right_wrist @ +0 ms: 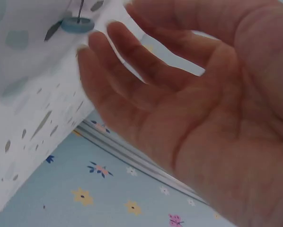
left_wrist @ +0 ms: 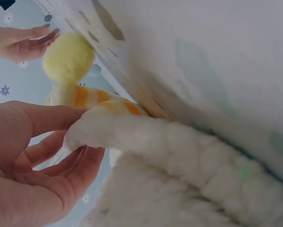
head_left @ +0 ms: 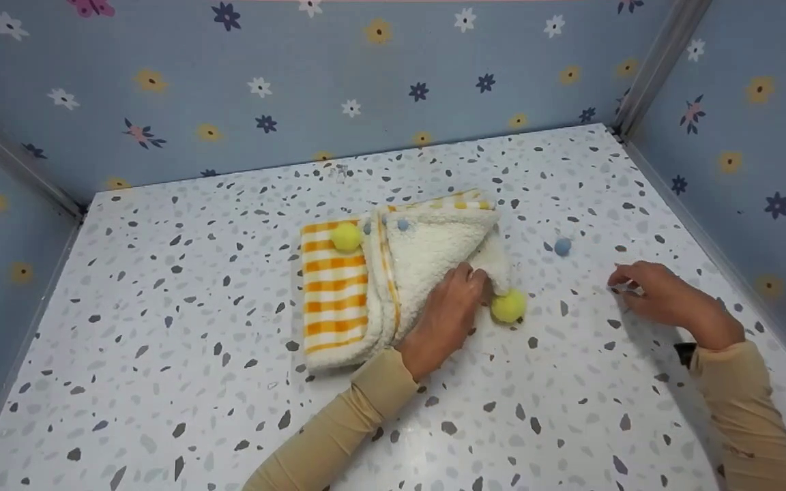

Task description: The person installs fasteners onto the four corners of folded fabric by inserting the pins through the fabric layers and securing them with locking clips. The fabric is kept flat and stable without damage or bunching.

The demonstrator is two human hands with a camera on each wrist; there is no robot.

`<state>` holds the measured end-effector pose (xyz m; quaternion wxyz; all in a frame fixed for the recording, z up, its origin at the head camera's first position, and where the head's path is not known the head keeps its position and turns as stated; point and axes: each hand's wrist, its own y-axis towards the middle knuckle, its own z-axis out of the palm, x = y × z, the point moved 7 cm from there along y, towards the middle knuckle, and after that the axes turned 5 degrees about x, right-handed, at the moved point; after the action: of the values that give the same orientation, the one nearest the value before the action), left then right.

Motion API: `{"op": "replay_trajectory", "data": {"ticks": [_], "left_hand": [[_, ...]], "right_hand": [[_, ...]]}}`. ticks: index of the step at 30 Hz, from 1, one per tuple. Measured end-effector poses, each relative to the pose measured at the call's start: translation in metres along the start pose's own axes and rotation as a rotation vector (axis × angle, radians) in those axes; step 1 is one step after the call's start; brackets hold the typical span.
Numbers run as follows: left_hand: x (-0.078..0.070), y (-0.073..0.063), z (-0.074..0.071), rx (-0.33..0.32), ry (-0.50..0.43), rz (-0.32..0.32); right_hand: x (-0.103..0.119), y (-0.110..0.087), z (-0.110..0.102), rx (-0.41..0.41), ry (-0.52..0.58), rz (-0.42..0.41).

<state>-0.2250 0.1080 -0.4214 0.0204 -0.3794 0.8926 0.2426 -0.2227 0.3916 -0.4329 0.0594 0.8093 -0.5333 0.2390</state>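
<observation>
A folded yellow-and-white checked cloth (head_left: 336, 293) with a white fleece lining (head_left: 427, 256) lies mid-table. One yellow pompom (head_left: 346, 237) rests on its checked left part, another yellow pompom (head_left: 508, 306) at its right corner. Small blue round pieces (head_left: 402, 224) show along its upper edge. My left hand (head_left: 449, 310) pinches the fleecy edge (left_wrist: 132, 130) between thumb and fingers, as the left wrist view shows. My right hand (head_left: 659, 296) is apart from the cloth, its loosely bent fingers (right_wrist: 118, 90) holding nothing. Nearest to it is a blue button-like disc (head_left: 562, 246).
The speckled white table (head_left: 161, 382) is bordered by blue flower-print panels (head_left: 338, 75) at the back and both sides. Metal strips (head_left: 662, 65) run along the panel corners. In the right wrist view, a thin dark stem rises from the blue disc (right_wrist: 78, 25).
</observation>
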Motion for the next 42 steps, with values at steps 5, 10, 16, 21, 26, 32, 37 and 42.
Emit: {"op": "replay_trajectory", "data": {"ticks": [5, 10, 16, 21, 26, 32, 37, 42], "left_hand": [[0.003, 0.001, -0.001, -0.019, -0.022, -0.012], [0.003, 0.003, 0.000, -0.002, -0.004, -0.006], [0.004, 0.004, -0.005, -0.072, -0.025, -0.016], [0.008, 0.005, -0.008, -0.137, -0.038, -0.032], [0.011, 0.006, -0.010, -0.138, -0.047, -0.049], [0.014, 0.007, -0.011, -0.124, -0.055, -0.064], [0.019, 0.008, -0.013, -0.103, -0.087, -0.108], [0.021, 0.009, -0.018, -0.122, -0.142, -0.131]], "right_hand": [[-0.006, -0.009, 0.001, 0.062, 0.025, 0.040], [-0.011, -0.018, 0.001, 0.097, 0.053, 0.100], [-0.014, -0.021, 0.003, 0.103, 0.066, 0.126], [-0.014, -0.019, 0.004, 0.094, 0.057, 0.133], [-0.008, -0.013, 0.001, 0.059, 0.039, 0.117], [0.004, -0.001, -0.003, 0.032, 0.031, 0.086], [0.017, 0.007, -0.008, -0.002, 0.039, 0.035], [0.028, 0.014, -0.011, -0.022, 0.022, -0.034]]}}
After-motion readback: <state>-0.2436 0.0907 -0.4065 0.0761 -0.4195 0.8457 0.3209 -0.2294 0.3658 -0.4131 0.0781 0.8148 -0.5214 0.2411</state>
